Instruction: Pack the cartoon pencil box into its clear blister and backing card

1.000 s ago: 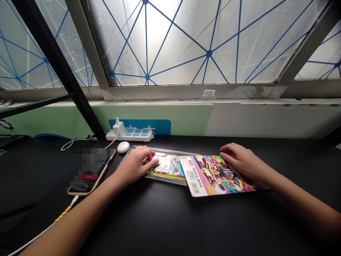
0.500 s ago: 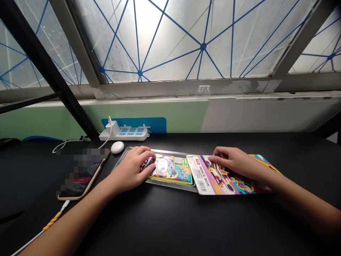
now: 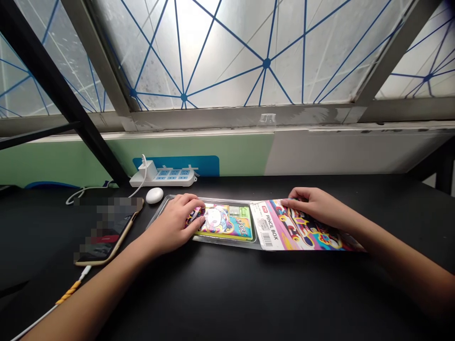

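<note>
On the black desk lies a clear plastic tray (image 3: 227,244) holding a colourful pencil box (image 3: 234,228) with "SPORT" printed on it. My left hand (image 3: 174,220) rests over the left end of the pencil box, its thumb and fingers curled onto the surface and hiding that part. To the right, a bright printed card (image 3: 273,237) marked "PENCIL BOX" overlaps the tray's right end. My right hand (image 3: 313,206) pinches the far edge of this card between thumb and curled fingers. The right wrist and forearm cover part of the card.
A phone (image 3: 110,246) lies at left with a charging cable (image 3: 67,292) attached. Behind my left hand are a small white rounded case (image 3: 154,195) and a white power strip (image 3: 174,177) with a charger plugged in. A wall and window border the desk's back.
My right hand has shifted the card slightly away from me, and its near edge sits farther back. My left hand stays on the pencil box. The whole view has shifted a little.
</note>
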Demonstrator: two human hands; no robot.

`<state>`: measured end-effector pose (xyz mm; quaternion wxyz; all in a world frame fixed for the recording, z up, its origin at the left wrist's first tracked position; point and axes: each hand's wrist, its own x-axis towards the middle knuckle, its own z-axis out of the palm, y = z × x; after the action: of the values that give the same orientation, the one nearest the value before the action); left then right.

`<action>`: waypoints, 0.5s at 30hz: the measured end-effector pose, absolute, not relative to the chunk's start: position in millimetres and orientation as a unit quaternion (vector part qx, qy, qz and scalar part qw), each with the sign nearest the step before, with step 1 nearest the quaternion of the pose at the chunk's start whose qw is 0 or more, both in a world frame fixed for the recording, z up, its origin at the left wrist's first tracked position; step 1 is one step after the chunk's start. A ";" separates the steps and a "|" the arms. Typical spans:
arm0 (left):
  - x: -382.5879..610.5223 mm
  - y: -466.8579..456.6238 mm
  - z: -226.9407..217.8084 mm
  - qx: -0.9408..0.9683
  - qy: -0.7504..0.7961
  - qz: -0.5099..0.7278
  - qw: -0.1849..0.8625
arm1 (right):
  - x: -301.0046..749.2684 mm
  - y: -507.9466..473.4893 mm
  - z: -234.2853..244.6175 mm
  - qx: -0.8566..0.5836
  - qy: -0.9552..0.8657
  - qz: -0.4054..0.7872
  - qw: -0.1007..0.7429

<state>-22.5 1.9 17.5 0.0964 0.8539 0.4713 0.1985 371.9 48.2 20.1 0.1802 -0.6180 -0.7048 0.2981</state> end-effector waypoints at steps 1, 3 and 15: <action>-21.2 0.7 17.6 0.851 0.475 0.199 0.101 | 367.6 45.9 18.7 -0.618 -0.703 0.300 0.186; -17.5 -2.6 18.7 0.843 0.484 0.203 0.117 | 357.9 41.1 15.2 -0.614 -0.703 0.302 0.192; 6.3 -16.6 26.6 0.642 0.400 0.438 0.487 | 335.0 25.9 10.1 -0.598 -0.720 0.313 0.162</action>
<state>6.3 -16.6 26.6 0.4865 0.6415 0.3998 0.4381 335.0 25.9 10.1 0.1623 -0.5977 -0.7201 0.3128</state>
